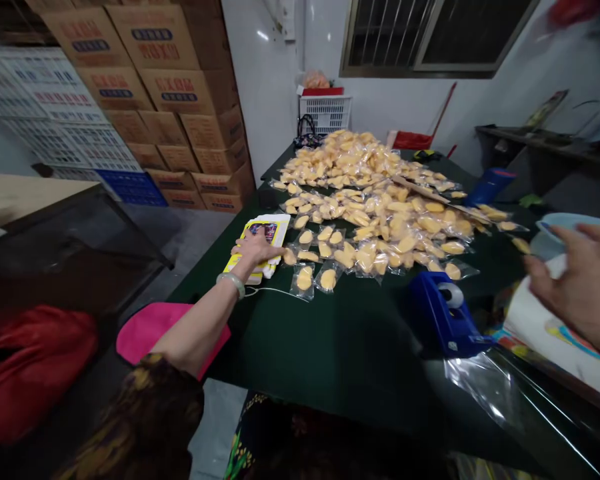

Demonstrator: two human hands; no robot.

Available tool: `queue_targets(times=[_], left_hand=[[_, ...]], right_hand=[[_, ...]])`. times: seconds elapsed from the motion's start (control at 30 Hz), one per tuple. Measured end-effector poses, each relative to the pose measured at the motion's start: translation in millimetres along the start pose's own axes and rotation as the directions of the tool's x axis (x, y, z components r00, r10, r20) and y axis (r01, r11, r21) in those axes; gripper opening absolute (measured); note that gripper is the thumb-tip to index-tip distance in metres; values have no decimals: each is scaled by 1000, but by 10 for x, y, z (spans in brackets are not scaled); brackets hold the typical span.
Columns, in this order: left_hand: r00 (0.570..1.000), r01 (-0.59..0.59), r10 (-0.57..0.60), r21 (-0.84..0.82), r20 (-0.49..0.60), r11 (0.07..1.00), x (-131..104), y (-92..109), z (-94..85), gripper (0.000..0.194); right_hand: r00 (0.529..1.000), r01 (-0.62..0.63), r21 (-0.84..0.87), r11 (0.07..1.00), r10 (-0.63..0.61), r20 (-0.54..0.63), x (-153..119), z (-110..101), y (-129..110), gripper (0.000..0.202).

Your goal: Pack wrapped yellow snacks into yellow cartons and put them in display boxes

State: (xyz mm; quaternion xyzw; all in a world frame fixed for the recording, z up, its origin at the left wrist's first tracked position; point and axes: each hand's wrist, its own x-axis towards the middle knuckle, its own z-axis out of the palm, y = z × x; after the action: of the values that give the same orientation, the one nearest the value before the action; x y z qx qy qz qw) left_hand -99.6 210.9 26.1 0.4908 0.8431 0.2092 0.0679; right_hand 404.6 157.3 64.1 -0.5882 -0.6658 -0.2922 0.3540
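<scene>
On the dark green table (pixel 325 353), my left hand (pixel 254 250) rests with spread fingers on a stack of yellow and white printed packets (pixel 279 230). Just right of it begins a large spread of clear-wrapped yellow pieces (pixel 365 213), heaped higher toward the back. My right hand (pixel 580 280) is at the right edge, slightly blurred, its fingers apart above a white container or sheet (pixel 535 313) and near a light blue bowl (pixel 575 223). Between the hands stands a blue tape dispenser (pixel 443 313).
Clear plastic film (pixel 485 383) lies at the front right. A cardboard strip (pixel 420 189) crosses the heap. A blue cylinder (pixel 490 187) stands at the back right. A pink cloth or seat (pixel 155 327) is at the left edge. Cartons (pixel 175 87) are stacked behind.
</scene>
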Motion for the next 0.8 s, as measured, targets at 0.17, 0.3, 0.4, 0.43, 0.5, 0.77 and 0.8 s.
queue_targets(times=[0.17, 0.3, 0.4, 0.43, 0.5, 0.77, 0.8], left_hand=[[952, -279, 268, -56, -148, 959, -69, -283, -93, 74], [912, -332, 323, 5, -253, 943, -330, -425, -193, 70], [858, -335, 379, 183, -347, 925, -704, -370, -293, 82], [812, -384, 452, 245, -369, 890, -857, -338, -314, 85], [714, -508, 602, 326, -359, 797, -1165, -277, -320, 88], [556, -692, 783, 367, -278, 621, -1752, -178, -68, 78], [548, -700, 789, 364, -279, 615, -1767, -168, -43, 79]], right_hand=[[964, 214, 514, 830, -264, 25, 240, 473, -1304, 50], [915, 111, 793, 599, -374, 154, 284, 411, -2236, 36], [891, 45, 875, 482, -416, 184, 319, 418, -2732, 33], [881, 47, 882, 468, -435, 184, 334, 426, -2851, 33], [865, 78, 855, 513, -461, 198, 362, 434, -3013, 33], [793, -153, 645, 749, -296, 532, 393, 357, -2836, 21], [769, -250, 681, 689, -286, 572, 381, 326, -2778, 22]])
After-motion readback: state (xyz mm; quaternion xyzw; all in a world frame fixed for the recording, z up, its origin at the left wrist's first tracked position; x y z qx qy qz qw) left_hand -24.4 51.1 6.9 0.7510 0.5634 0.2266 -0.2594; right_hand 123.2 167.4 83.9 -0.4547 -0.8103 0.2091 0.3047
